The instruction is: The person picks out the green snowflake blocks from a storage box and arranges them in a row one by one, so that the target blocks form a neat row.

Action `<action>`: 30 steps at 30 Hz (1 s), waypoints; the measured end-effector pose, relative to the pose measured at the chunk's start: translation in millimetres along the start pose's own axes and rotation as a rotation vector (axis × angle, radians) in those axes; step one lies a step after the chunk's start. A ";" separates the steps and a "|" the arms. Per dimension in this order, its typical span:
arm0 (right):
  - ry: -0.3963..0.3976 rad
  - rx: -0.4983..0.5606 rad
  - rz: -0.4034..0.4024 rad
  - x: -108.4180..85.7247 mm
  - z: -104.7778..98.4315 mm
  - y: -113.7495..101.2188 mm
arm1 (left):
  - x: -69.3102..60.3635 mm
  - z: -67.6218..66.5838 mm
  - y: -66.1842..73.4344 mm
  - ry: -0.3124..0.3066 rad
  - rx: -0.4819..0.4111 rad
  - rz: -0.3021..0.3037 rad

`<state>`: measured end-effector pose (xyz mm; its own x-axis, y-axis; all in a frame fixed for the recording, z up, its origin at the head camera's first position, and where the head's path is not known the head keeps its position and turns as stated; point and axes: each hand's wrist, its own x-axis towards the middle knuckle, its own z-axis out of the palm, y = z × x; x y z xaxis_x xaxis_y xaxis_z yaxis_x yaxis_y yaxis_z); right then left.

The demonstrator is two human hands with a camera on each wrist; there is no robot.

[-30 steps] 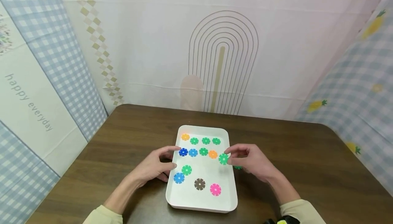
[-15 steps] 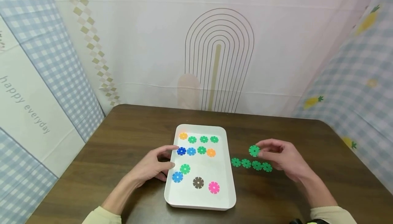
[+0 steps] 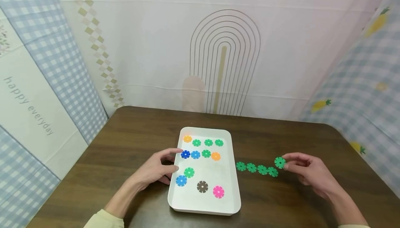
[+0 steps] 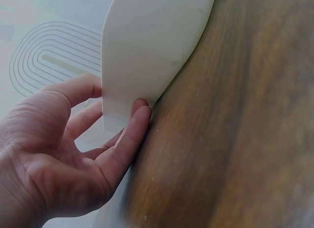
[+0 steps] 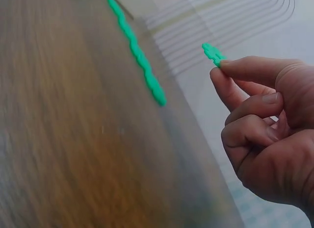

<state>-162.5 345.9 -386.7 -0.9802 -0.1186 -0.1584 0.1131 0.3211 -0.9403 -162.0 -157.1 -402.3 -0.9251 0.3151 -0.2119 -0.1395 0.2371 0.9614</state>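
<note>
On the far left hangs a blue-and-white checked cloth (image 3: 67,52) whose white band (image 3: 29,106) reads "happy everyday" in grey letters. Beside it, at the brown table (image 3: 147,131), the left hand (image 3: 151,169) grips the left side of a white tray (image 3: 210,172), thumb and forefinger at the rim, other fingers against the outer wall.

In the tray, left to right, the far row has an orange disc (image 3: 187,138) and three green ones; the next a dark blue (image 3: 185,154), a light blue, a green and an orange. Nearer lie a light blue disc (image 3: 181,180) touching a green one, a brown disc (image 3: 202,186) and a pink disc (image 3: 218,192).

Right of the tray, four green discs (image 3: 251,168) lie edge to edge on the table. Just beyond their right end, the right hand (image 3: 315,174) pinches another green disc (image 3: 280,162) by its edge, fingers clamped on it, above the table. A checked cloth with pineapples (image 3: 356,82) hangs farthest right.
</note>
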 end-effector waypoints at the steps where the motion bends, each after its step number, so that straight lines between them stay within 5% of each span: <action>1: -0.002 -0.001 0.007 1.0 -1.5 2.4 | -0.1 -0.1 -0.3 -0.001 0.000 -0.001; 30: -0.061 -0.125 0.091 4.3 -23.7 27.4 | 0.7 0.9 0.6 0.029 0.023 -0.032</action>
<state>-167.4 376.4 -406.1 -0.9548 -0.1396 -0.2625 0.1759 0.4466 -0.8773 -162.4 -155.9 -402.1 -0.9303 0.2804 -0.2366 -0.1611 0.2673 0.9501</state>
